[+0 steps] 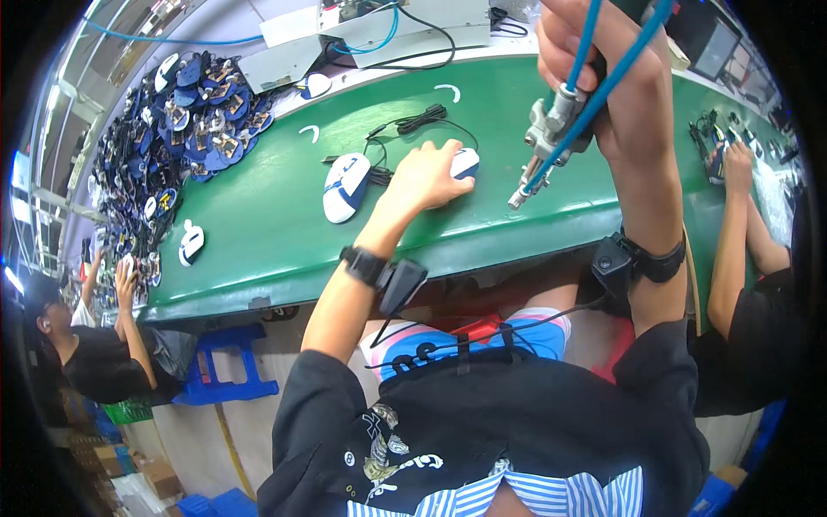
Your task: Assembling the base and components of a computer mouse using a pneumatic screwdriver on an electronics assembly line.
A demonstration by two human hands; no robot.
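Observation:
My left hand [428,177] is closed over a white and blue computer mouse [466,164] on the green work surface [508,194]. Raised at the upper right, my right hand [639,73] is wrapped round a metal air tool [560,121] fed by blue hoses. The tool's narrow nozzle points down and to the left, apart from the mouse. A second white and blue mouse [346,187] lies left of my left hand. A coiled black cable [420,120] lies beyond that hand.
Many blue mouse parts with cables form a heap [211,112] at the far left. Curved white strips [449,91] and a small white-blue part [191,244] lie on the surface. A metal box [413,34] stands at the back. People work at both sides, one on a blue stool [233,366].

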